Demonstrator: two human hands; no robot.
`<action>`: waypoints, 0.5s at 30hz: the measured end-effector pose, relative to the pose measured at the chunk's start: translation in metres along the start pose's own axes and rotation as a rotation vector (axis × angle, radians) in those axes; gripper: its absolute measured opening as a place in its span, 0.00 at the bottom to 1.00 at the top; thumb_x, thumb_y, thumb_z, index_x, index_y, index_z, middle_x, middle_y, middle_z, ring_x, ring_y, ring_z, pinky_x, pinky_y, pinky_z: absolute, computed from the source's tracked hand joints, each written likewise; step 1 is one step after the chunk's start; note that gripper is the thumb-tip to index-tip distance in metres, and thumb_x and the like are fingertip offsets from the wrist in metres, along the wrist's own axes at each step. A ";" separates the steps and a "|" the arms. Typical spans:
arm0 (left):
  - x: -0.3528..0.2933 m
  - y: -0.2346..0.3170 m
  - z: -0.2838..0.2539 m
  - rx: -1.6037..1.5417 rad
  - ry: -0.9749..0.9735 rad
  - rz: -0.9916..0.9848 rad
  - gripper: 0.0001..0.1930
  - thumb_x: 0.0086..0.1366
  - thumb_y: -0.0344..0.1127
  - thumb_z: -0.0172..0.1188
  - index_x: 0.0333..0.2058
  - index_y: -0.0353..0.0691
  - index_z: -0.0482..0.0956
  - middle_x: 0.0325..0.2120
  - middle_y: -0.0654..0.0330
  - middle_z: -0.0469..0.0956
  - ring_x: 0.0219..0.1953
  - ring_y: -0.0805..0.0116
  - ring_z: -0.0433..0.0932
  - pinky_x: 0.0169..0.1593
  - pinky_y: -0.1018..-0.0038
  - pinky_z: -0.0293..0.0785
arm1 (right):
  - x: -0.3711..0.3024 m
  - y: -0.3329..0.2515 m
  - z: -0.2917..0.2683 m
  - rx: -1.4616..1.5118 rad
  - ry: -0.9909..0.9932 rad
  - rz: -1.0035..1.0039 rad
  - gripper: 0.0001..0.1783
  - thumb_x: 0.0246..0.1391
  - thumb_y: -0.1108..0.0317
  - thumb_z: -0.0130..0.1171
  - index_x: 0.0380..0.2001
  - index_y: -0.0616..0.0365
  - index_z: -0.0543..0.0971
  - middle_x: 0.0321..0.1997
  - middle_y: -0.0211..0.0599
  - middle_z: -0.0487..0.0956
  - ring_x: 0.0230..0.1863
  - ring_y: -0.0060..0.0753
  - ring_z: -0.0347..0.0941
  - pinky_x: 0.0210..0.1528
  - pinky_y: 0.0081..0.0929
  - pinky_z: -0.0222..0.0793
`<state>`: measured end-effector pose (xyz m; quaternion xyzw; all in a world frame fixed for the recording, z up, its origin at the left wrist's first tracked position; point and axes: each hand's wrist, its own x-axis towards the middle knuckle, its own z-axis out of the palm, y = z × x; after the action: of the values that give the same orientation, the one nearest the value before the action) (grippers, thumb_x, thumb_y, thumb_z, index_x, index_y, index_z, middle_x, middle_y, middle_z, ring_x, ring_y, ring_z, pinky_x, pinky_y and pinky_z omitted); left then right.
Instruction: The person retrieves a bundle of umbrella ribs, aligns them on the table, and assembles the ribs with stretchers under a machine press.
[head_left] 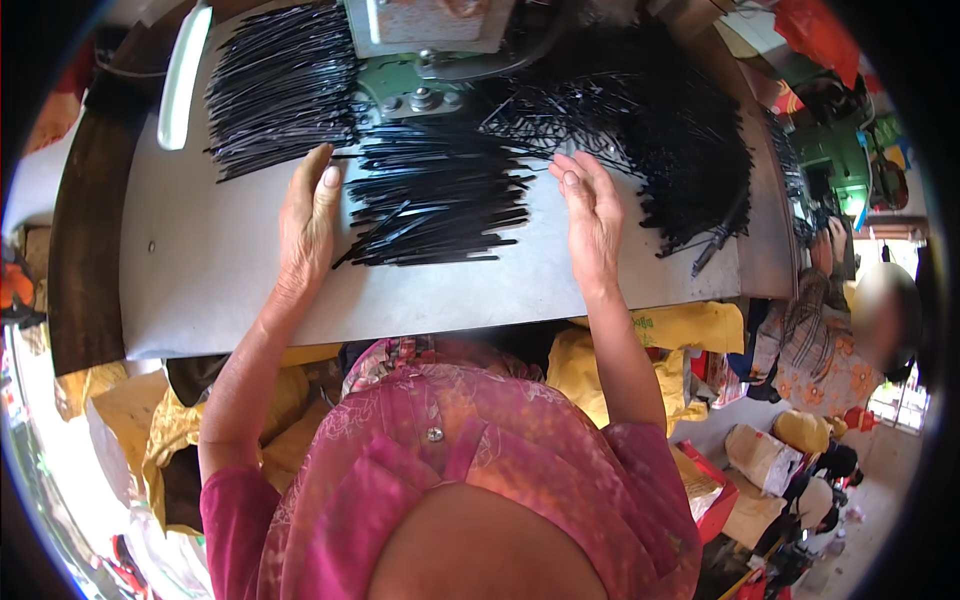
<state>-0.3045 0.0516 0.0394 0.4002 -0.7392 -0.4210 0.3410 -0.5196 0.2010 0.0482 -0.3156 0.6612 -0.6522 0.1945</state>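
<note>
A layer of thin black rods [440, 190] lies crosswise on the pale metal tabletop [210, 270], between my two hands. My left hand [310, 215] stands on edge at the left ends of these rods, palm inward, fingers stretched and holding nothing. Across from it, my right hand [592, 215] faces inward near the right ends, its fingers straight and slightly bent at the tips, with a gap to most of the rods. Some rod ends reach toward its fingertips; whether they touch cannot be made out.
A neat stack of black rods [285, 85] lies at the far left, and a larger tangled heap [690, 140] at the right. A green machine base [400, 80] stands at the back. Yellow sacks [580, 375] hang below the front edge. Another person [830, 340] sits at far right.
</note>
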 end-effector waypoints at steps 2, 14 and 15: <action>0.000 -0.004 0.009 0.018 0.012 0.009 0.24 0.62 0.46 0.43 0.50 0.33 0.61 0.45 0.48 0.65 0.48 0.60 0.64 0.52 0.71 0.58 | 0.003 -0.001 -0.003 0.062 -0.015 0.093 0.20 0.55 0.70 0.42 0.50 0.68 0.60 0.50 0.47 0.67 0.53 0.36 0.61 0.55 0.24 0.54; 0.004 0.010 0.025 0.105 -0.017 0.276 0.25 0.61 0.44 0.46 0.51 0.31 0.58 0.51 0.45 0.59 0.54 0.54 0.57 0.57 0.68 0.50 | 0.002 -0.004 0.021 0.211 -0.004 0.019 0.21 0.54 0.66 0.46 0.47 0.68 0.62 0.49 0.49 0.68 0.52 0.36 0.63 0.56 0.27 0.54; 0.004 0.005 0.016 0.033 0.006 0.239 0.25 0.61 0.43 0.45 0.51 0.32 0.58 0.51 0.47 0.59 0.55 0.56 0.57 0.57 0.69 0.50 | 0.007 -0.001 0.008 0.159 0.038 0.026 0.19 0.54 0.67 0.45 0.46 0.69 0.63 0.48 0.48 0.69 0.52 0.36 0.63 0.56 0.28 0.55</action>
<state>-0.3209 0.0551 0.0381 0.3161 -0.7875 -0.3637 0.3843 -0.5189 0.1906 0.0496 -0.2783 0.6149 -0.7059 0.2150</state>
